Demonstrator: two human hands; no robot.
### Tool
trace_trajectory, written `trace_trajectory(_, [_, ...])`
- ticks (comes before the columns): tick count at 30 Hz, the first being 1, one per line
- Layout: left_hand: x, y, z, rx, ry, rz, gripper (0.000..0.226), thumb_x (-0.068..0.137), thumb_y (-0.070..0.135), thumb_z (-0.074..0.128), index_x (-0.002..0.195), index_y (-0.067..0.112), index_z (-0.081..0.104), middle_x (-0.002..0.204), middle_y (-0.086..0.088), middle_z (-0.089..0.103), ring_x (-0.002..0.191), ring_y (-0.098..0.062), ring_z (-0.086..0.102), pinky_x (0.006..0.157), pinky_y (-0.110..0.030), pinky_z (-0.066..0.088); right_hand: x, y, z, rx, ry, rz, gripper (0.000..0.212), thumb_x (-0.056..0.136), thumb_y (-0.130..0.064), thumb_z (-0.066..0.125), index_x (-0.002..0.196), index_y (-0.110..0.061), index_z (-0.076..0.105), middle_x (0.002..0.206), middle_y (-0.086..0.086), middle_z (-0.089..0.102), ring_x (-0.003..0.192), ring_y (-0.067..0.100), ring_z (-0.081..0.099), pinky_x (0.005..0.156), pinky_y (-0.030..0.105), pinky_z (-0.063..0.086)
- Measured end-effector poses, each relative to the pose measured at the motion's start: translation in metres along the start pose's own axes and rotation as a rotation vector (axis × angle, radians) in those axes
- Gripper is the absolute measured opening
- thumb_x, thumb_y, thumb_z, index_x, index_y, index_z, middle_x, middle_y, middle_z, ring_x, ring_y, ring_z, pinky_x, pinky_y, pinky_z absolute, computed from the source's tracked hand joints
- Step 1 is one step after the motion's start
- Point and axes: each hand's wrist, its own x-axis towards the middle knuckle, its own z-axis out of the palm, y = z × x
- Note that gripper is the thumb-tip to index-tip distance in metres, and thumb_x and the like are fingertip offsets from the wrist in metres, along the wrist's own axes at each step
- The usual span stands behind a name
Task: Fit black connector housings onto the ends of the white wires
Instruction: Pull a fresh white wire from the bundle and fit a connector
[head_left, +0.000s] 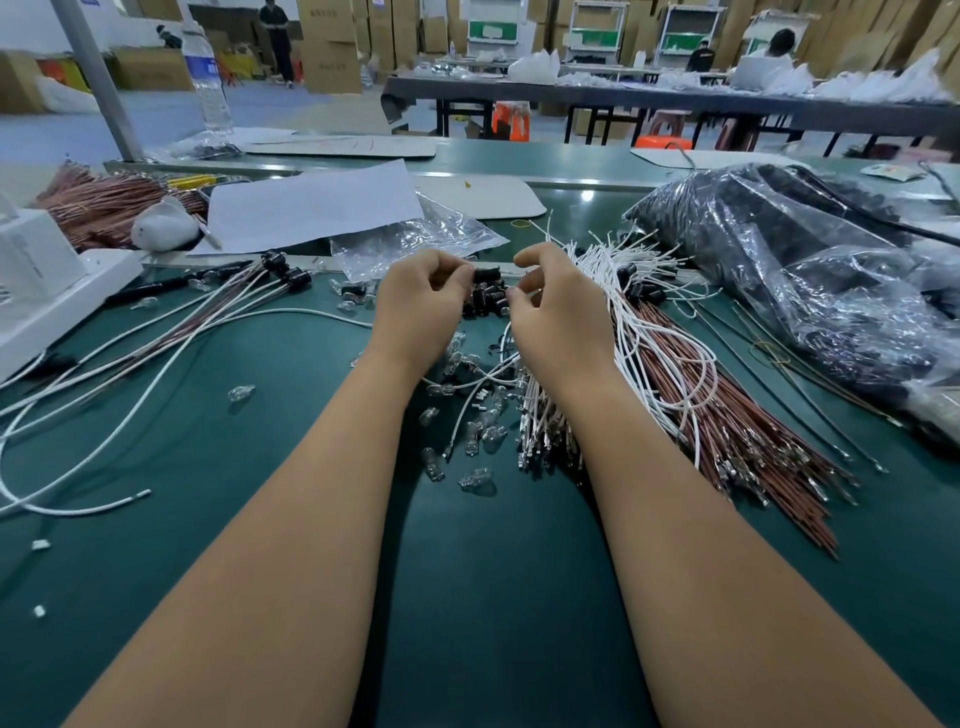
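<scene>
A black housing (485, 274) is pinched at the fingertips of the left hand (421, 306), raised just above a small heap of loose housings (485, 304) on the green bench (208, 467). The right hand (561, 317) has its fingers curled, thumb and forefinger pinching the end of a white wire (511, 332) that trails down between the wrists. Housing and wire end sit close together but apart; judged, the wire is being lined up for insertion, both parts held near the tips so the end can be steered into the opening. The terminal itself is too small to make out.

Stock is laid within reach: a bundle of white wires (639, 322) over brown wires (727, 415) lies just right of the right hand, terminals toward the person. Finished leads (234, 301), already capped with black housings, fan out to the left, which suggests output is kept apart from stock. Small glass bulbs (478, 436) are scattered between the forearms. A bag of black parts (805, 260) rests at far right, a clear bag (415, 234) behind the hands.
</scene>
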Motion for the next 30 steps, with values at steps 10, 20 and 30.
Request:
trace_trajectory(10, [0.0003,-0.0006,-0.0018,-0.085,-0.003,-0.054,0.013,0.094,0.016,0.06,0.093,0.006,0.068,0.083,-0.012,0.07,0.071,-0.016,0.059,0.073,-0.033,0.053,0.0012,-0.0003,-0.0028,0.043,0.1,-0.028,0.01,0.094,-0.013,0.058,0.099,-0.014,0.067,0.091,0.001,0.068,0.081,0.016,0.061,0.07,0.029,0.049])
trace_trajectory(20, [-0.0001,0.0009,-0.0052,-0.203,-0.078,-0.03,0.008,0.09,0.01,0.065,0.085,0.017,0.067,0.077,-0.001,0.067,0.068,-0.006,0.06,0.068,-0.015,0.051,0.005,0.0023,-0.0008,0.157,0.138,0.028,0.01,0.098,-0.016,0.054,0.096,-0.01,0.063,0.08,-0.006,0.058,0.075,0.015,0.055,0.068,0.028,0.042])
trace_trajectory(30, [0.0008,-0.0013,-0.0037,-0.14,-0.011,-0.031,0.009,0.091,0.014,0.064,0.083,0.017,0.068,0.073,0.0,0.067,0.064,-0.008,0.057,0.061,-0.016,0.048,0.0055,0.0019,-0.0036,0.224,0.169,0.036,0.005,0.087,-0.018,0.069,0.086,-0.014,0.073,0.073,-0.007,0.065,0.069,0.009,0.061,0.07,0.027,0.052])
